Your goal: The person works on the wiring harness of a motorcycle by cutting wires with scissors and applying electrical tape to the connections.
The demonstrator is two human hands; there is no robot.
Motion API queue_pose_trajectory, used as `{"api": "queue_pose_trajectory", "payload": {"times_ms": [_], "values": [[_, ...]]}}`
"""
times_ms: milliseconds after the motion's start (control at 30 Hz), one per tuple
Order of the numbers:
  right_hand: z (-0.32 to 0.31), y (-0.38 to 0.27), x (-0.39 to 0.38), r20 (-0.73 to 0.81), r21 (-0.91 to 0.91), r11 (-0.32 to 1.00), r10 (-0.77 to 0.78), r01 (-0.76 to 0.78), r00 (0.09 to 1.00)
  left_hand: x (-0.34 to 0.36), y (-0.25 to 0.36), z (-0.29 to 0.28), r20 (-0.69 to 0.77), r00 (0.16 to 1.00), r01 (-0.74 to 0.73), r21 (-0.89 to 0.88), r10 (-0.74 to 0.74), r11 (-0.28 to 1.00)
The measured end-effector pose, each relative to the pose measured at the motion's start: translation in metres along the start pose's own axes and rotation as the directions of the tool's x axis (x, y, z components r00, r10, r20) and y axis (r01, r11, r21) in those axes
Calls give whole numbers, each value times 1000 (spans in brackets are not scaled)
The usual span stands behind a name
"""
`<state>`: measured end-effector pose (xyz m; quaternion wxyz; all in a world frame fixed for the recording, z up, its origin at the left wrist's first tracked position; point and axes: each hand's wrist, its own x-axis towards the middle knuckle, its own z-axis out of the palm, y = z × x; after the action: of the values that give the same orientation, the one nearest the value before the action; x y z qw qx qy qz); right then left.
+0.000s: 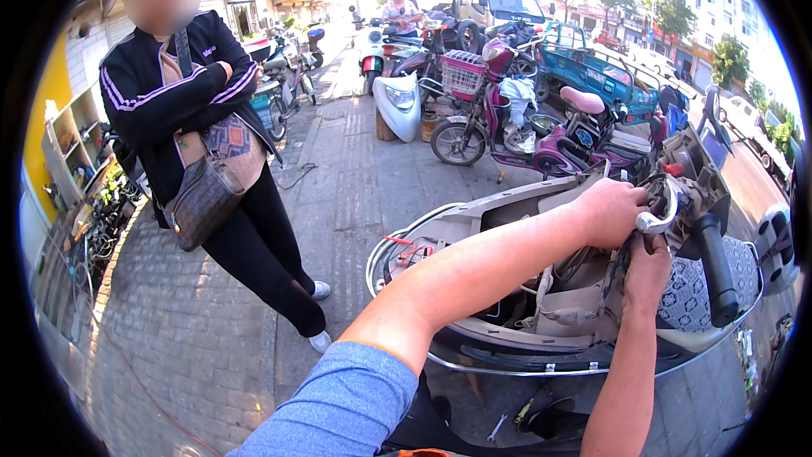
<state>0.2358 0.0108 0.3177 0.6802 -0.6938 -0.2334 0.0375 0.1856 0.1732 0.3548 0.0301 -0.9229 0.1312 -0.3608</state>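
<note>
An electric scooter (541,322) with its body panels off stands before me, its inner frame and wiring exposed. My left hand (613,213) reaches across to the steering column, with fingers curled in beside the bare metal handlebar (662,213). Just below it, my right hand (647,275) is raised to the same spot, its fingers closed among dark wires (626,262). Whatever either hand pinches is hidden by the fingers and the bar. A black handlebar grip (717,275) hangs to the right of my right hand.
At left a person (186,93) stands with arms crossed. Red-clipped leads (406,245) lie in the scooter's rear. A wrench (497,427) lies on the ground near my feet. Beyond stand a purple electric bike (541,131), a white scooter panel (397,106) and a blue cargo tricycle (600,76).
</note>
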Motion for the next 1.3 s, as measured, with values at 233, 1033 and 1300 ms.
{"api": "queue_pose_trajectory", "payload": {"times_ms": [233,1033,1300], "values": [[-4,0,-5,-62,-32,995,-101,99,993,15,15,-12,135,966,229,-64,-219,971],[-23,0,-5,88,-68,993,-91,97,992,-5,65,-4,30,734,617,-447,-678,648],[-15,8,1,96,-206,964,-150,167,984,-2,55,-4,116,672,730,-270,-732,628]]}}
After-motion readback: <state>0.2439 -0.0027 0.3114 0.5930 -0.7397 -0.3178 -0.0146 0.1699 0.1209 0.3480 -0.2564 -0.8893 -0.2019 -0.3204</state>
